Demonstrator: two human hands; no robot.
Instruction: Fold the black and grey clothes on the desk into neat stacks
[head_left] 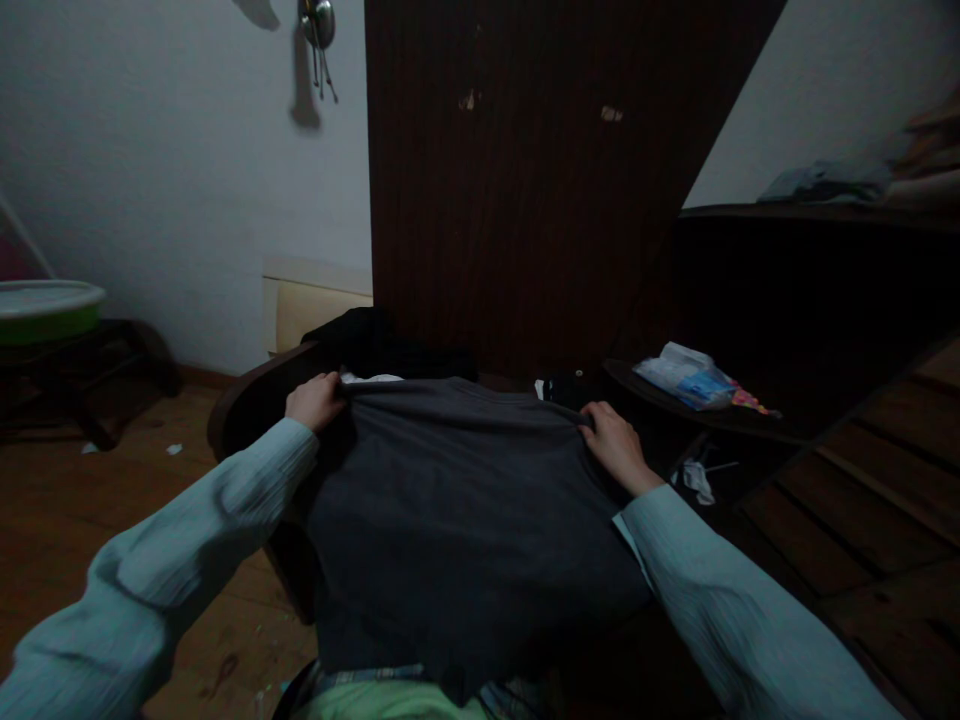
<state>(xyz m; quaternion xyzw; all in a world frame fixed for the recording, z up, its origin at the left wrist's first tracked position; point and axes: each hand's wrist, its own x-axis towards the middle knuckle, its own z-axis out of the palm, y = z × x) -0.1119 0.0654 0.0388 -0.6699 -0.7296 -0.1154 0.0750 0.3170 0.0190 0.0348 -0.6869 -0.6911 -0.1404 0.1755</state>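
A dark grey garment (457,500) lies spread over a dark wooden chair or small table (240,395) in front of me. My left hand (315,400) pinches the garment's far left corner, fingers closed on the cloth. My right hand (615,445) grips the far right corner in the same way. Both arms wear pale blue-green sleeves. A black piece of clothing (375,345) lies bunched just beyond the garment, with a bit of white cloth (371,379) showing at its edge.
A tall dark wooden panel (540,180) stands behind. A low dark shelf (712,410) on the right carries a blue and white plastic packet (686,377). At far left a green basin (45,310) rests on a stand. Wooden floor (90,500) lies to the left, keys (319,40) hang on the wall.
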